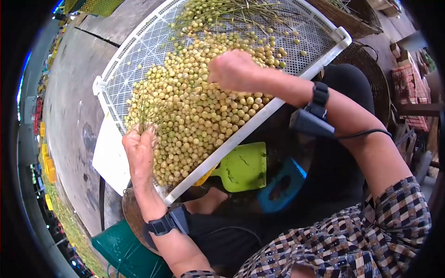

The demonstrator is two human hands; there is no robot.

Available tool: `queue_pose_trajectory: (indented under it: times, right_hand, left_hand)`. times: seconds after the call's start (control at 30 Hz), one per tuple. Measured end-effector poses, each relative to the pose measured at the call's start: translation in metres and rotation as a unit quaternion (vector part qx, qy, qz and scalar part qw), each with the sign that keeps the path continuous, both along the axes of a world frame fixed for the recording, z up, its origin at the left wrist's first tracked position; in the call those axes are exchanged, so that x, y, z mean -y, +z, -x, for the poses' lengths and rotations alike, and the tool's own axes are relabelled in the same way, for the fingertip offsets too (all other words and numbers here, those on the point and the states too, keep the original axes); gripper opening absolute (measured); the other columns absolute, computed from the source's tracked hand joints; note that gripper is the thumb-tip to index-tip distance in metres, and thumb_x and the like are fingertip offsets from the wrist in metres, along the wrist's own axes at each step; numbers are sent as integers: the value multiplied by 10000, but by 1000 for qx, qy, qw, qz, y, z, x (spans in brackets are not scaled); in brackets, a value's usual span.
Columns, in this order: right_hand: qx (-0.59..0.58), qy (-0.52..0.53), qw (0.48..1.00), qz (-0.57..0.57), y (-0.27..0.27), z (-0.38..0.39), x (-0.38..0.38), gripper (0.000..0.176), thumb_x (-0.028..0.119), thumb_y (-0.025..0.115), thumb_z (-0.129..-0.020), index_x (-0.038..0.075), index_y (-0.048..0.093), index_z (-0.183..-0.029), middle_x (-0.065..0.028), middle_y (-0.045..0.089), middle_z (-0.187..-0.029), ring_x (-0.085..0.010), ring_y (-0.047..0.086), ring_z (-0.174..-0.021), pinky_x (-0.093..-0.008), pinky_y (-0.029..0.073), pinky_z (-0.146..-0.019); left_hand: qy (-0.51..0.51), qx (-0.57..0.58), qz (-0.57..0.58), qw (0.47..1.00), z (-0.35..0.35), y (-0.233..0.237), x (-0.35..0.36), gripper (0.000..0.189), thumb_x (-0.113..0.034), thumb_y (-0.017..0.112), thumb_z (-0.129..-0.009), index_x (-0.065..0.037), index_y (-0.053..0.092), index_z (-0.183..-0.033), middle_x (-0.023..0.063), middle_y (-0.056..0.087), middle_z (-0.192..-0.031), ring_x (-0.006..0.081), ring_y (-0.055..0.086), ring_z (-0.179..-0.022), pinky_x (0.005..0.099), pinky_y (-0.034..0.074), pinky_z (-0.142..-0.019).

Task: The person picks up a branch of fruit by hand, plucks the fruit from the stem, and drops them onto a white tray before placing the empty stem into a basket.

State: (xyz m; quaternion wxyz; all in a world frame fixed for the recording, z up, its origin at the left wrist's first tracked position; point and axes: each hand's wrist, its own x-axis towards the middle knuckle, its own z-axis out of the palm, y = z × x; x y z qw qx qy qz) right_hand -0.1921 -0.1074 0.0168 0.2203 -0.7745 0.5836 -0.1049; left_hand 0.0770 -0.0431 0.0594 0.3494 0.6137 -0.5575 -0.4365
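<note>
A white perforated plastic tray (241, 134) holds a heap of small round yellow-green fruits (194, 111). At the tray's left side, my left hand (140, 150) is closed, its thumb and fingers pinching a bunch of thin stems (147, 111) that stands up over the fruits. My right hand (234, 71) is a closed fist above the upper right of the heap; whatever it may hold is hidden. A pile of bare stalks (241, 11) with some fruits among them lies at the tray's far end.
Below the tray are a green dustpan (243, 167) and a blue plastic piece (282, 187). A dark green container (127, 248) stands at lower left. A woven basket (371, 69) sits at right. Left of the tray is a white sheet (110, 155) near grey boards (76, 102).
</note>
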Motion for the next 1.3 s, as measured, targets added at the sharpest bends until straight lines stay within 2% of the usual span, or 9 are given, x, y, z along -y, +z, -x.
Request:
queue_pose_trajectory:
  times: [0.17,0.23,0.3,0.47,0.63,0.7,0.73,1.07,1.3]
  right_hand:
    - [231,-48,971,-41,12,23,16,222,142,449,-833,6,597,-739,-105,608,-675,-210,596,-641,-354,499,-594]
    - [313,-75,947,1,15,21,14,220,110,451,-822,40,599,-676,-104,607,-647,-112,586,-573,-250,443,-439]
    - [354,-88,919,-149,25,23,12,218,206,541,-795,11,637,-780,-89,610,-684,-137,587,-598,-289,468,-514]
    - [210,-52,975,57,6,16,28,275,131,417,-818,45,554,-595,-82,533,-550,-130,487,-453,-266,386,-378]
    - [55,-75,996,-1,10,-18,36,239,-38,427,-710,97,493,-524,8,407,-487,-86,322,-405,-264,308,-325]
    - [-264,34,962,69,1,-34,49,215,-32,455,-682,104,470,-516,4,413,-485,-100,333,-410,-302,304,-313]
    - [-206,73,974,60,-5,-33,56,120,48,517,-710,84,623,-667,-50,561,-581,-137,507,-477,-324,375,-369]
    - [32,41,999,12,-10,-3,61,145,101,512,-698,65,616,-602,-105,590,-610,-254,569,-547,-394,427,-493]
    - [-90,58,991,77,-15,-22,63,118,83,538,-698,80,583,-589,-33,558,-553,-137,508,-478,-320,449,-493]
  left_hand:
    - [8,-114,-80,990,1,5,-2,67,-119,551,-886,-55,547,-867,-62,394,-557,13,310,-422,172,209,-376]
    - [11,-142,-95,985,4,7,-2,75,-124,543,-896,-60,539,-856,-57,388,-549,17,305,-412,173,204,-367]
    - [31,-148,-112,982,8,11,-3,85,-128,529,-908,-65,534,-852,-49,395,-543,22,304,-406,174,204,-366]
    - [25,-142,-107,984,12,7,-5,80,-134,534,-903,-71,530,-854,-54,395,-546,21,304,-407,177,201,-365]
    - [23,-142,-103,984,14,13,-5,84,-126,573,-859,-67,528,-819,-56,426,-570,19,344,-438,174,215,-376]
    - [23,-120,-113,986,15,13,-5,83,-124,572,-853,-64,525,-820,-57,426,-565,15,337,-440,178,200,-380]
    - [23,-120,-113,986,16,14,-5,83,-124,572,-853,-64,525,-820,-57,426,-565,15,337,-440,178,200,-380]
    - [33,-103,-90,990,10,11,-12,84,-121,567,-847,-59,530,-804,-57,429,-541,10,309,-420,189,193,-384]
    - [37,-83,-99,991,15,12,-13,85,-119,567,-846,-51,541,-802,-55,430,-542,15,320,-424,183,200,-392]
